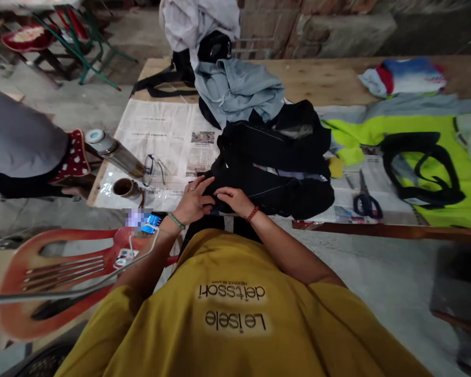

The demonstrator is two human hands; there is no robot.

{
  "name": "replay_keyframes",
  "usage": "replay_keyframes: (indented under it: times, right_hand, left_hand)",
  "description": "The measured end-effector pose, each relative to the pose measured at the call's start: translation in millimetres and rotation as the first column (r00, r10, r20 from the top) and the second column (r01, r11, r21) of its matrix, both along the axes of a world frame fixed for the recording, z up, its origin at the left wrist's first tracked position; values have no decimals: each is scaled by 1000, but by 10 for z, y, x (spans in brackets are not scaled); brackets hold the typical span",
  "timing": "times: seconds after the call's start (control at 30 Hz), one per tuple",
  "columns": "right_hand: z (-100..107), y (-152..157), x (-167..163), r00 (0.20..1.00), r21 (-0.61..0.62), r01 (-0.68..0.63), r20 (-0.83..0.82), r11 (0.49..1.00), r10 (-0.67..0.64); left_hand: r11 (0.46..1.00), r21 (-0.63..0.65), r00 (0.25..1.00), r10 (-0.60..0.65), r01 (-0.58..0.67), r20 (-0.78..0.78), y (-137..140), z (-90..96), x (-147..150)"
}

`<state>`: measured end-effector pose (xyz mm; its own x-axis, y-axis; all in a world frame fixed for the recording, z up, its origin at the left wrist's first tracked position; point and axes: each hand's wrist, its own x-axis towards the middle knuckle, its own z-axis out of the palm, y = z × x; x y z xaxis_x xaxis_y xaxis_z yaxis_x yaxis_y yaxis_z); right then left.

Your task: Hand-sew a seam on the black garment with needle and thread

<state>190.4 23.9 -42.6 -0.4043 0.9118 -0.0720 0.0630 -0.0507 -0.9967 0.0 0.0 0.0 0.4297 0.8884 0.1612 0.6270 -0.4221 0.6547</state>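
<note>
Papered table (322, 78), black cloth (277, 191) under the fingers (225, 194); left hand (195, 203) loosely spread, right hand (238, 201) half-curled, can't tell what's gripped.

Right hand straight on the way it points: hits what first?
Probably the left hand, just ahead at the edge of the black garment; relative depth is unclear, so it might slip past.

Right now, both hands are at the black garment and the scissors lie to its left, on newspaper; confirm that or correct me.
Wrong side: the head view shows the scissors right of the black garment, on newspaper. The left hand and right hand are at the garment.
</note>
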Motion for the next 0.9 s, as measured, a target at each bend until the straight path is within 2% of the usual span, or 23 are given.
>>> replay_keyframes:
  times: [0.1,0.17,0.27,0.37,0.47,0.63,0.7,0.8,0.9]
  right_hand:
    - [20,3,-11,1000,17,-9,-17,1000,9]
    - [8,6,-22,1000,-14,13,-21,1000,-14]
    - [-44,21,-42,995,-134,73,-63,988,-82]
    - [-87,39,-62,982,-233,117,-115,965,-147]
    - [-72,40,-85,987,-217,91,-108,972,-116]
    - [-1,27,-137,996,-148,55,-59,987,-64]
    - [5,28,-144,994,-209,42,-94,977,-63]
    - [-11,35,-125,981,-336,17,-178,942,-81]
    - [-34,40,-102,975,-371,-2,-205,929,-80]
  left_hand:
    - [990,-132,995,-42,54,91,62,6,18]
    - [973,-223,986,-23,60,163,62,-12,22]
    - [950,-311,969,66,12,238,15,-72,6]
    - [922,-377,935,205,-85,291,-45,-140,-24]
    - [894,-431,896,284,-119,341,-85,-163,-33]
    - [844,-533,904,270,-55,333,-103,-120,15]
    - [844,-533,912,260,-56,317,-104,-125,24]
    - [893,-442,906,259,-92,334,-111,-190,8]
    - [914,-374,880,301,-157,367,-122,-288,-4]
